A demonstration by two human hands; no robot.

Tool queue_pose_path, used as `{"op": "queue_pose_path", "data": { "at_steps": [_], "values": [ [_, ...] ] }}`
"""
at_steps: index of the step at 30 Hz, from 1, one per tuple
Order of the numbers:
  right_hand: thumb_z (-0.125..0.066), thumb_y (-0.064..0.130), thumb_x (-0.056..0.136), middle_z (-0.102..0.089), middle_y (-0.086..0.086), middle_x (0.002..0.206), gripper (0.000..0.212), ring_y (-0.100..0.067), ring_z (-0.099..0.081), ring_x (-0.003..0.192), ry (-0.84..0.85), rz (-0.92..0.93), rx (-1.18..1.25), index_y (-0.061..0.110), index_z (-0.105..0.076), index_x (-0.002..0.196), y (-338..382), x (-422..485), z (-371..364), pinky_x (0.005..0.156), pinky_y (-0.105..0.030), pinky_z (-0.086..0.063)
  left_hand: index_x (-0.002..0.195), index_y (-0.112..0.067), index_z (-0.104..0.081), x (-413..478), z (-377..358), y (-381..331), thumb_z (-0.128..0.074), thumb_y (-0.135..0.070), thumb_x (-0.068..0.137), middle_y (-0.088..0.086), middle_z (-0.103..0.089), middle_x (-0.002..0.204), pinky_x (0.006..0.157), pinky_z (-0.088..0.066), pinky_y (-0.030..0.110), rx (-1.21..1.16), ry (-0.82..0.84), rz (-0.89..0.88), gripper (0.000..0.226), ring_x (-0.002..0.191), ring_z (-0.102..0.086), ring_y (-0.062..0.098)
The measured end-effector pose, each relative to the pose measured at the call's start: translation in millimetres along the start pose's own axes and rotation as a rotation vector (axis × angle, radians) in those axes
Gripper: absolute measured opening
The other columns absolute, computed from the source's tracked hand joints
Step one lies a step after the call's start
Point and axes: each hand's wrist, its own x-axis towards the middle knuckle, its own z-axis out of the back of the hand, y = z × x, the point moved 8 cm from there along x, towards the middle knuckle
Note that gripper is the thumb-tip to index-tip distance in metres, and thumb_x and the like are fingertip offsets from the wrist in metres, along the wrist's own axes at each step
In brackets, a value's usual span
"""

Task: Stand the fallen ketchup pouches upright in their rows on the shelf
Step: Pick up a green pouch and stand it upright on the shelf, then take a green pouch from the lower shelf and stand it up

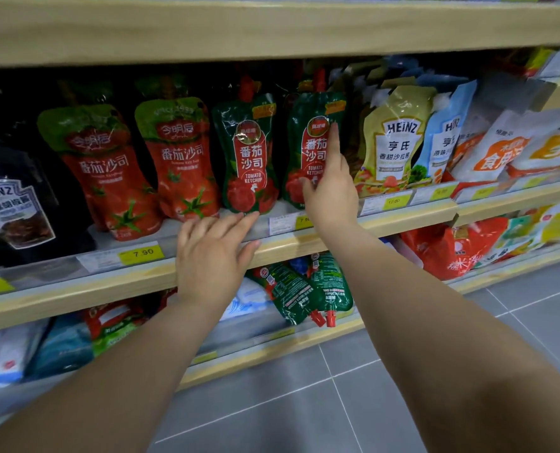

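Two dark green ketchup pouches stand upright on the middle shelf [402, 217], the left green pouch [247, 155] and the right green pouch [311, 148]. My right hand [331, 188] rests against the right pouch's front, index finger pointing up along it, holding nothing. My left hand [213, 256] hovers open at the shelf edge, fingertips near the left green pouch's base. Two red ketchup pouches [108, 171] [183, 161] stand to the left, leaning a little. On the shelf below, two green ketchup pouches [308, 289] lie upside down, red caps toward the front.
A black Heinz pouch [7, 204] stands at the far left. Yellow [396, 138] and blue Heinz pouches [445, 135] stand right of the green ones, then white bags. The upper shelf board [272, 27] hangs close above. Grey floor tiles [304, 403] lie below.
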Motion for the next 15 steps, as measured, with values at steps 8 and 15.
{"op": "queue_pose_path", "data": {
  "at_steps": [8, 15],
  "values": [
    [-0.062, 0.024, 0.086, -0.053, -0.013, 0.126, 0.052, -0.027, -0.046, 0.119, -0.001, 0.124, 0.105, 0.008, -0.045, 0.132, 0, -75, 26, 0.101, -0.039, -0.038, 0.131, -0.024, -0.054, -4, 2, -2, -0.056, -0.040, 0.089, 0.002, -0.061, 0.129, 0.109, -0.023, 0.045, -0.020, 0.027, 0.018, 0.045, 0.119, -0.051, 0.029],
    [-0.069, 0.030, 0.079, -0.052, -0.018, 0.129, 0.058, -0.035, -0.047, 0.118, 0.412, 0.110, -0.074, 0.008, -0.051, 0.128, -44, -168, -13, 0.102, -0.043, -0.036, 0.108, -0.020, -0.066, -46, 11, -20, -0.066, -0.017, 0.078, 0.006, -0.063, 0.117, 0.091, -0.038, 0.044, -0.066, -0.098, -0.148, 0.030, 0.105, -0.051, 0.030]
  ]
}}
